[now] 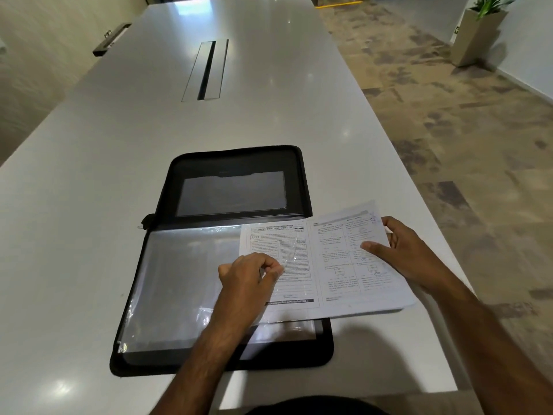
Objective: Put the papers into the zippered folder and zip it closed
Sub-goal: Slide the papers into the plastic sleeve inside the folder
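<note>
A black zippered folder lies open flat on the white table, its near half covered by clear plastic sleeves. Printed papers rest half over the folder's right side, their left part slid under a lifted sleeve edge. My left hand pinches that clear sleeve edge and holds it up. My right hand grips the papers at their right edge, thumb on top. The zipper pull shows at the folder's left hinge.
A cable slot with metal flaps runs down the table's middle. A chair armrest sticks out at the far left edge. To the right, patterned carpet and a potted plant. The table's right edge runs close to the papers.
</note>
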